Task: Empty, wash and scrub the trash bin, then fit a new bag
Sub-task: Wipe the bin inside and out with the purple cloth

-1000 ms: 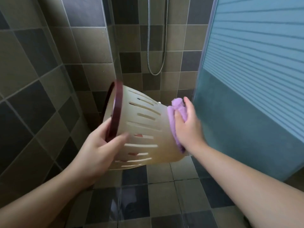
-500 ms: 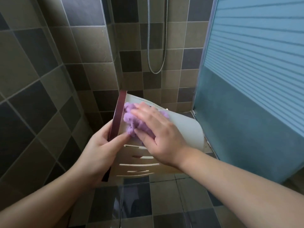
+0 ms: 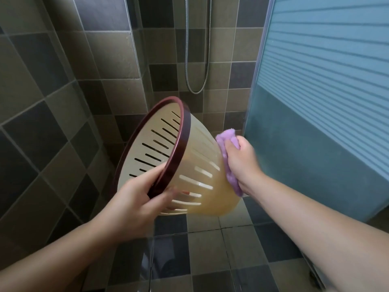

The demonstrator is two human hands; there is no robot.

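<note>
A tiled shower stall fills my view, checkered brown and grey on the walls and on the floor [image 3: 202,258] along the bottom of the frame; a shower hose [image 3: 196,60] loops down at top centre and a ribbed blue door panel [image 3: 315,102] takes the right side; the trash bin [image 3: 195,165] hangs in mid-air at centre frame, tipped on its side with its dark red rim [image 3: 179,148] and open mouth facing the upper left, which I judge puts the base within reach for scrubbing; my left hand [image 3: 136,205] grips the lower rim, thumb inside the mouth and fingers [image 3: 172,191] curled round the outside, steadying the bin against the push of the rubbing; my right hand [image 3: 242,161], at centre right, is closed round a bunched purple cloth [image 3: 226,142] and presses it against the bin's base; the bin is empty and bare of any bag, so I judge washing is under way and the new bag not yet fitted.
</note>
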